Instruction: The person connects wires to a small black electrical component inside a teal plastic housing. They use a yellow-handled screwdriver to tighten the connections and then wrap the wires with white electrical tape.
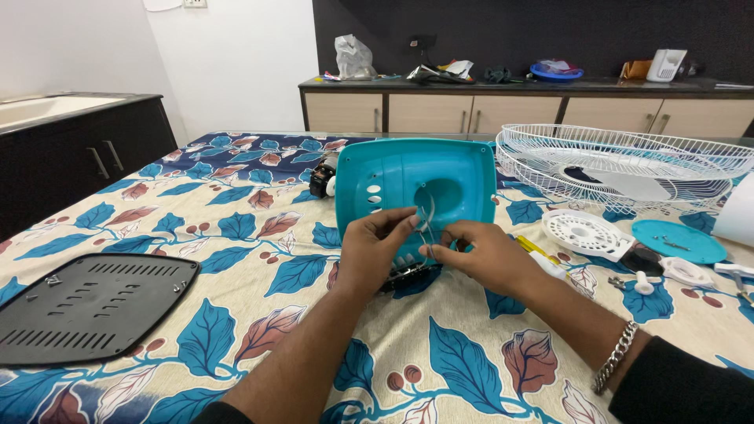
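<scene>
Turquoise housing (416, 188) stood tilted up on the leaf-patterned bedsheet (259, 259), directly beyond both hands, hollow side turned toward the wearer. Left hand (375, 247) pinched thin grey wires (426, 220) between thumb and fingertips, right at the housing's lower middle. Right hand (483, 255) closed on the same wires from the other side, fingertips nearly meeting those of the left; silver bracelet (615, 357) worn on that wrist. Dark clip-like part (408, 276) lay just under the two hands, touching the housing's lower edge.

Left of the left hand, well apart: black vented plate (94, 306), flat on the bedsheet. Beyond the housing, just behind its left corner: small black motor (322, 177). Right of the right hand: white round slotted disc (585, 233), then a turquoise round cap (679, 239) with small screws on it, then assorted white and black small parts (664, 275) near the wrist. Yellow-handled tool (534, 247) partly hidden behind the right hand. Farther right and beyond: white wire fan guard (628, 161), resting on the bedsheet's far edge. In the background, a wooden cabinet (534, 110) with clutter on top.
</scene>
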